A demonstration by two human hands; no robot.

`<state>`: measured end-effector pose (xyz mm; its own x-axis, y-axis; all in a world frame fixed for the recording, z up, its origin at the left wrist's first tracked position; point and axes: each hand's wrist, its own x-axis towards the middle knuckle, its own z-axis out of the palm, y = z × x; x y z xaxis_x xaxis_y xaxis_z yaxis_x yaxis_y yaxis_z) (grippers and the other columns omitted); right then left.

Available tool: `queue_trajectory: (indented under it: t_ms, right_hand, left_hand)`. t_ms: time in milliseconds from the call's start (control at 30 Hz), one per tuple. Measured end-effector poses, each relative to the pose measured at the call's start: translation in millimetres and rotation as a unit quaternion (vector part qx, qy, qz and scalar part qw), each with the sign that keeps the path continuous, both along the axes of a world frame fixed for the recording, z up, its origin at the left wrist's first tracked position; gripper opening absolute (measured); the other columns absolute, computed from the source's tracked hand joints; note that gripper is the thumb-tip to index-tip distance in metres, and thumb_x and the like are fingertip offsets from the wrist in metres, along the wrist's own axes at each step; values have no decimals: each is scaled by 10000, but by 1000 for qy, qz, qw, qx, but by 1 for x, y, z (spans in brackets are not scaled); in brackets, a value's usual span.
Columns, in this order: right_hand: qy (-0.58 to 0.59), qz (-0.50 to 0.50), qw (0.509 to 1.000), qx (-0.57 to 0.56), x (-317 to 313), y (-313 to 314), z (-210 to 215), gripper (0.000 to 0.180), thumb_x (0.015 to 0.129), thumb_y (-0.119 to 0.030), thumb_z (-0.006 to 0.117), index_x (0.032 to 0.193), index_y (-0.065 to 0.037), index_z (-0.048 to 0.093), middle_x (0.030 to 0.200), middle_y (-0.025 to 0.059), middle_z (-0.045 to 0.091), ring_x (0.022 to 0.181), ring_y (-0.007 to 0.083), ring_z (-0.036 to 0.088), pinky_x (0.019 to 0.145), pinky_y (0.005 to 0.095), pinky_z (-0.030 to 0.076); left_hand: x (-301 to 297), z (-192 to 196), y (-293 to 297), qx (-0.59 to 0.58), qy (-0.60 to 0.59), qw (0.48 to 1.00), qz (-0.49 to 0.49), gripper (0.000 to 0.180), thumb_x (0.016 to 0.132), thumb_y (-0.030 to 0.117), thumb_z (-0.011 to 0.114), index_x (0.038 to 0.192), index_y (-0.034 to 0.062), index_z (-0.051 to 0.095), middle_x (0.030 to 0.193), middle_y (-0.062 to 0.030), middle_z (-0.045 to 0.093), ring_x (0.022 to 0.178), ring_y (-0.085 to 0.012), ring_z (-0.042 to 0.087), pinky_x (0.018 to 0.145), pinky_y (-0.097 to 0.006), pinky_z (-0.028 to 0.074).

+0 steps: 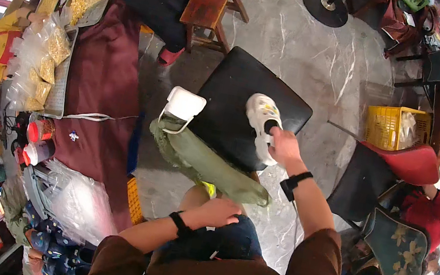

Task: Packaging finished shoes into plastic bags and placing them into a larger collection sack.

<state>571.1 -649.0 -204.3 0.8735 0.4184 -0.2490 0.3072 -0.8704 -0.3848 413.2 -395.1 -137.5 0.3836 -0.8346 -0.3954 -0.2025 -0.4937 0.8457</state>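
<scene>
Two hands are at work here, and they are well apart. Far to your left, a maroon cloth covers a long tabletop, with clear bags of yellow snacks along its far edge and a heap of clear plastic bags at its near end. Moving right, an olive-green folded cloth lies draped off the near corner of the black stool, with a white plastic piece at its upper end. Your left hand rests loosely curled on your knee, just below that cloth; it holds nothing that I can see.

Further right, the white sneaker sits on the stool's black seat, toe pointing away from you. Your right hand is closed around its heel end, fingers reaching into the opening.

Judging from this, the sneaker lies close to the stool's right edge and is held only at the heel, so a tug to the right could tip it off onto the marble floor. The green cloth hangs partly unsupported, too; a knock from your knee might drag it down.
</scene>
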Motion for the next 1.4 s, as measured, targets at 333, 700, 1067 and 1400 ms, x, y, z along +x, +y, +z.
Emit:
queue_trajectory:
  t_ms: [333, 700, 1067, 1400]
  right_hand:
    - [-70, -243, 963, 90, -188, -59, 63, 55, 769, -158, 681, 784, -118, 716, 839, 188, 565, 826, 387, 585, 684, 442, 480]
    - [60, -251, 946, 198, -220, -40, 25, 250, 742, -324, 751, 832, -91, 735, 836, 175, 595, 813, 355, 606, 749, 414, 497]
    - [-48, -147, 982, 111, -167, -52, 17, 173, 775, -302, 718, 836, -142, 741, 837, 122, 604, 816, 327, 622, 709, 413, 505]
    - [149, -246, 949, 126, -189, -78, -11, 532, 742, -454, 765, 1157, -141, 652, 1098, 182, 579, 1036, 310, 592, 900, 385, 472]
  left_hand:
    - [-97, -76, -68, 41, -113, 953, 278, 855, 749, 367, 752, 1422, 33, 344, 1328, -295, 433, 1229, -482, 401, 1008, -520, 379]
    - [-122, -34, -103, 18, -123, 909, 398, 371, 820, 166, 657, 1170, 105, 550, 994, -162, 624, 931, -383, 589, 789, -482, 480]
    - [-123, -9, -157, 120, -239, 857, 440, 570, 854, 176, 604, 1394, 145, 422, 1086, -170, 598, 976, -355, 563, 838, -480, 459]
    - [-144, -26, -144, 8, -158, 761, 630, 716, 821, 104, 690, 1438, 178, 336, 1235, -203, 470, 854, -358, 626, 751, -438, 524]
